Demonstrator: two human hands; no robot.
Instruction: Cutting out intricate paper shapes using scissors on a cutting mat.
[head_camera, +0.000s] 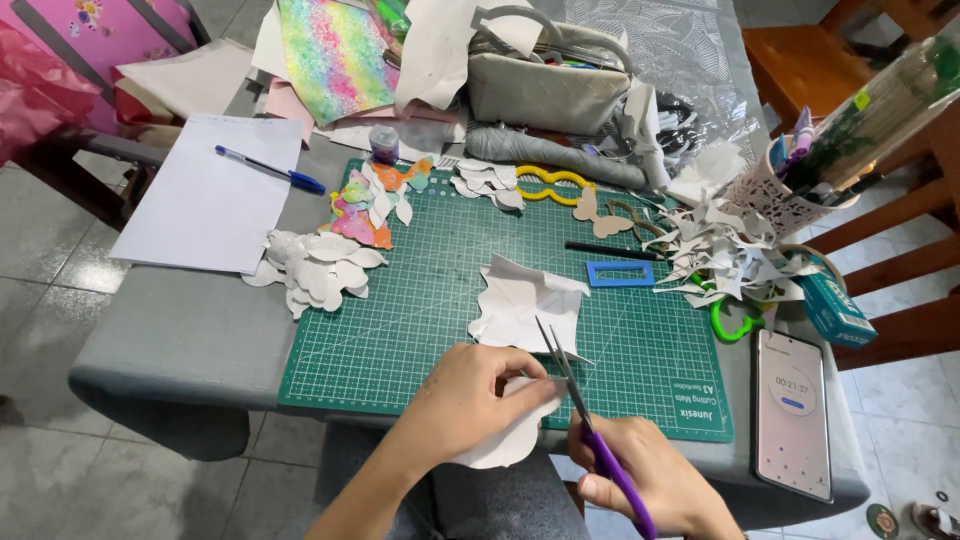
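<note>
My left hand (470, 392) pinches a white paper shape (512, 438) with rounded lobes at the near edge of the green cutting mat (400, 330). In my right hand (650, 475) are purple-handled scissors (580, 400), their blades parted at the paper's upper right edge. Just beyond the blades, a loose piece of white paper (525, 305) lies on the mat.
White cut-outs (315, 265) and coloured butterfly shapes (365, 205) lie at the mat's left. A paper sheet with a blue pen (270, 168) is far left. Scraps (725, 250), a blue frame (620, 273), a phone (792, 410), a pen cup (775, 190) and a grey bag (545, 85) crowd right and back.
</note>
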